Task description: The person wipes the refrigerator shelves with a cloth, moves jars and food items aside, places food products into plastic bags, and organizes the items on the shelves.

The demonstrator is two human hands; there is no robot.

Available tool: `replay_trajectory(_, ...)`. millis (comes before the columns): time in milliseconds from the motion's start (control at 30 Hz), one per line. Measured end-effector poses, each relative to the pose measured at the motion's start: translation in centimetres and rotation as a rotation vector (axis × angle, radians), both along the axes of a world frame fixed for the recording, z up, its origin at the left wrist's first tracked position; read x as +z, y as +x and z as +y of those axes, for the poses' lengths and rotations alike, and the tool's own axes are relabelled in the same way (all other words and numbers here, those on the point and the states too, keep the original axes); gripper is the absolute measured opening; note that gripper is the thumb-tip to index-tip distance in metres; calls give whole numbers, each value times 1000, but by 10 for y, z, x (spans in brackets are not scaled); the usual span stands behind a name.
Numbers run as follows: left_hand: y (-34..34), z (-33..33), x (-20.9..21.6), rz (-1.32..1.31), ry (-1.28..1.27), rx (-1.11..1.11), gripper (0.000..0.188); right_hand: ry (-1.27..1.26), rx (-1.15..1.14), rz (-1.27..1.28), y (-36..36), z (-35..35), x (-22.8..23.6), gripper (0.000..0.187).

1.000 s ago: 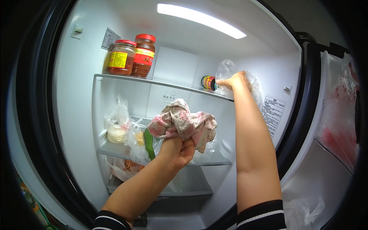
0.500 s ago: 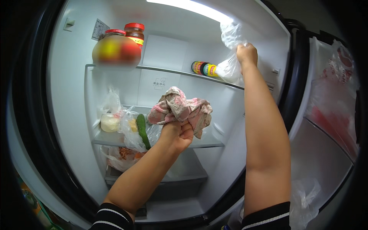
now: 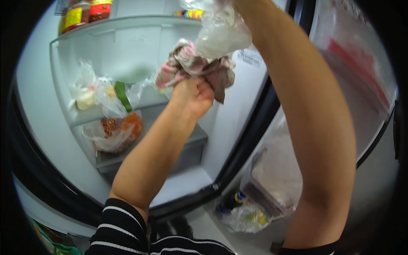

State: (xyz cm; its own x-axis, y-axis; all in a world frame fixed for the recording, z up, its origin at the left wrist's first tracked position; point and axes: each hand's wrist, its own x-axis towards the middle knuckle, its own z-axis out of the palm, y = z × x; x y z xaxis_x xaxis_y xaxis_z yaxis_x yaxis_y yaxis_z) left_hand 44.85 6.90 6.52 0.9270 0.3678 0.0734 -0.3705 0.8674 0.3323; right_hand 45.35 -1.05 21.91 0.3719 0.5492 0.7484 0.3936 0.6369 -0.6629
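Observation:
My left hand (image 3: pixel 193 97) is closed round a crumpled pink and grey cloth (image 3: pixel 187 63), held up before the open fridge. At the top edge my right hand (image 3: pixel 243 6) is only partly in view, its fingers cut off by the frame. From it hangs a clear plastic bag (image 3: pixel 223 34) with whitish contents that I cannot make out. The bag's lower end overlaps the cloth in this view; whether they touch I cannot tell. Behind them runs the upper glass shelf (image 3: pixel 123 24).
Jars with red lids or labels (image 3: pixel 100 9) stand at upper left. Below are bagged food (image 3: pixel 86 97), a cucumber (image 3: pixel 123 95) and a bag of nuts and orange pieces (image 3: pixel 117 131). The fridge door's bin (image 3: pixel 272 182) is at right; a dark bottle (image 3: pixel 231 200) lies below it.
The plastic bag has come off the upper shelf and down toward the cloth with my right hand. The view has tipped downward, showing more of the floor and door bin.

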Motion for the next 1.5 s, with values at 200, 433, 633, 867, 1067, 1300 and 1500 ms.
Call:
replay_trajectory(200, -24, -48, -3, 25, -27, 63, 25, -131, 2, -136, -45, -39, -40, 24)
replay_trajectory(433, -52, -105, -15, -127, 82, 55, 11, -216, -118, -488, -73, -128, -68, 25)
replay_trajectory(633, -99, -130, -45, -176, 114, 180, 4, -270, -85, -695, -90, -190, -104, 29)
replay_trajectory(867, -153, -160, -115, -175, 117, 195, 19, -516, -73, -419, -117, -274, -193, 36)
replay_trajectory(1067, -184, -175, -243, 73, -35, 128, 36, -591, -272, -133, -117, -294, -325, 35)
replay_trajectory(1300, -272, -208, -344, 313, -246, 161, 24, -514, -130, 240, -143, -260, -412, 33)
replay_trajectory(1500, -362, -244, -394, 655, -585, 487, 21, -618, 270, -23, -183, -207, -493, 31)
